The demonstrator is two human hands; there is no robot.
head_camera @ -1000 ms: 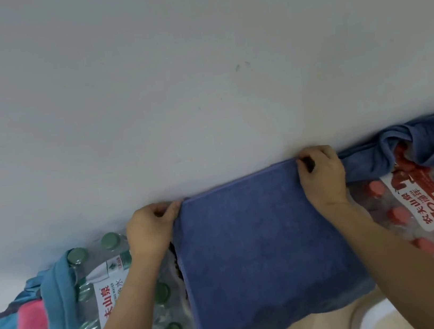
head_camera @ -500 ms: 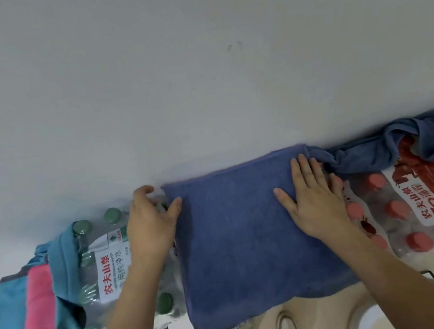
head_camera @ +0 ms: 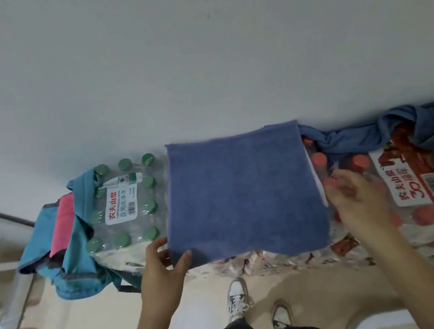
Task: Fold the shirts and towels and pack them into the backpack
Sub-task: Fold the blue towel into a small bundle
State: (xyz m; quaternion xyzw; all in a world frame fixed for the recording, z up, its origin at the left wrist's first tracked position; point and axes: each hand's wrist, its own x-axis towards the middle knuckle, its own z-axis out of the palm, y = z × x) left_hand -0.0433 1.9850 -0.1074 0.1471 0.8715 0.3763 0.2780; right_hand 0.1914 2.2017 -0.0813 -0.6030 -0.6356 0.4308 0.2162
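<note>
My left hand [head_camera: 161, 269] pinches the near left corner of the folded blue terry towel [head_camera: 242, 197], with the thumb on its nap and the fingers curled along the edge. My right hand [head_camera: 356, 200] is blurred, its fingers spread loose just beside the towel's right edge; I cannot tell whether it touches. The towel lies flat and square, soft-piled, bridging two glossy shrink-wrapped packs of plastic bottles: a green-capped pack [head_camera: 124, 205] on the left and a red-capped pack [head_camera: 423, 191] on the right. A crumpled blue cloth [head_camera: 346, 137] drapes over the red-capped pack, against the smooth grey wall [head_camera: 195, 56]. Beyond the green caps slumps a teal fabric backpack [head_camera: 81, 256] with a pink panel.
</note>
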